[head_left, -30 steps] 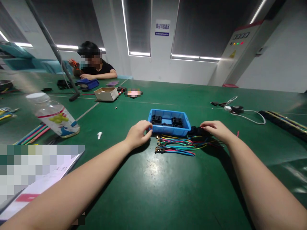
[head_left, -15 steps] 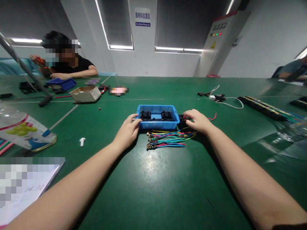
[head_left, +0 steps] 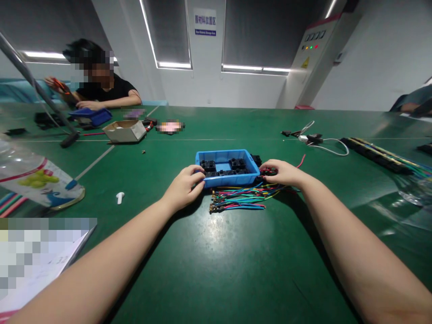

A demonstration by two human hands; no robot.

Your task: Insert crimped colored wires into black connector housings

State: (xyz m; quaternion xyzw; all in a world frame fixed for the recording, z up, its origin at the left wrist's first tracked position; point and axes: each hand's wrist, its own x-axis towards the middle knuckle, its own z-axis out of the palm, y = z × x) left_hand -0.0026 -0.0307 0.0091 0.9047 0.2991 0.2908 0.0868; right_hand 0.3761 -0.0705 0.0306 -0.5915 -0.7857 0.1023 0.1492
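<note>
A blue bin [head_left: 229, 181] with several black plastic parts [head_left: 237, 164] inside stands on the green table. My left hand [head_left: 187, 185] grips the bin's left end, fingers bent over its wall. At the right end, my right hand [head_left: 278, 172] has its fingers curled by the corner and near some red wires; whether they pinch the bin or a wire is hidden. Just in front of the bin lies a bundle of coloured wires [head_left: 241, 200] with metal terminals at their left ends. Another black part [head_left: 256, 159] sits behind the right corner.
A person [head_left: 108, 90] sits across the table at the left, behind a dark blue bin [head_left: 91, 117] and an open carton [head_left: 124, 132]. A bottle [head_left: 40, 180], a white earbud [head_left: 119, 197] and papers lie left. Cable [head_left: 329, 150] and black strips [head_left: 374, 155] are right.
The blue bin has tilted slightly, its right end turned toward me. My left hand has closed further over its left end, and my right hand has moved slightly nearer to me beside its right corner.
</note>
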